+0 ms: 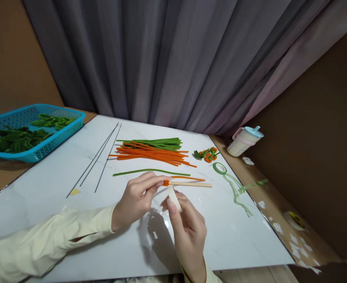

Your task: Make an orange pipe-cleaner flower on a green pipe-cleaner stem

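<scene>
Closest to you, your R hand (188, 220) is pinched thumb-to-fingers on a white piece (174, 199) — a strip or a roll seen edge-on, can't tell which. Its far end points up & slightly left, right at the underside of the orange coil (166, 183); touching or just short, can't tell.

A bit farther, your L hand (139, 196) has that coil nipped in its fingertips, at the L end of the wooden stick (192, 184). Key relation: the stick's long axis runs approx. L–R, sticking out to the right of your L grip, free end past your R hand. So the L is on the coil itself; the R sits below, nearer you. The orange tail (188, 178) runs alongside, just beyond the stick.

Next out, a single green stem (151, 171) lies roughly parallel — then the orange bundle (156, 154), w/ the green bundle (161, 144) behind, & the curtain (150, 59) at the back.
</scene>
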Action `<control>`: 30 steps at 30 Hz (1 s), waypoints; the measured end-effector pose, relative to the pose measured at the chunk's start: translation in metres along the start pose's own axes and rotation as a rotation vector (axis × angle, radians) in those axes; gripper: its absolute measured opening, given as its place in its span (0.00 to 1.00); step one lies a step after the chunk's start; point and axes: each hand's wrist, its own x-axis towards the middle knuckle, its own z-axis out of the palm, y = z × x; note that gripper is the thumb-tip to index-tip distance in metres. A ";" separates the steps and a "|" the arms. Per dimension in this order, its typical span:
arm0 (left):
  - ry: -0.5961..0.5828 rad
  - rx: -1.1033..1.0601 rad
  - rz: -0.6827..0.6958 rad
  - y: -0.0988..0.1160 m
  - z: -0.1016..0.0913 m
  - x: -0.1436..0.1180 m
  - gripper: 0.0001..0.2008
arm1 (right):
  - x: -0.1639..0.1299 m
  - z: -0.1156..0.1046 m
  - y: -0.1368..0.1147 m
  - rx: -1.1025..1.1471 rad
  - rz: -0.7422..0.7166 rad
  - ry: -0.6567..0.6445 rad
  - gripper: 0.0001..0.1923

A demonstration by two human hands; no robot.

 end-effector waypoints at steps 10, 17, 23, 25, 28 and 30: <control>0.024 0.021 0.165 -0.004 0.003 -0.002 0.17 | -0.002 0.001 -0.001 -0.061 -0.063 -0.043 0.06; 0.016 0.042 0.206 -0.007 0.002 -0.004 0.19 | -0.004 0.003 0.002 -0.065 -0.096 -0.032 0.06; -0.016 0.051 0.135 -0.003 0.002 -0.003 0.15 | -0.004 0.005 0.001 -0.137 -0.137 -0.056 0.08; -0.020 0.053 0.128 -0.002 0.001 -0.003 0.14 | -0.004 0.006 0.001 -0.140 -0.162 -0.050 0.09; -0.004 0.067 0.154 -0.003 0.001 -0.003 0.15 | -0.004 0.008 0.001 -0.140 -0.160 -0.026 0.09; 0.004 0.076 0.179 -0.004 0.001 -0.004 0.15 | -0.004 0.010 0.002 -0.145 -0.144 -0.014 0.08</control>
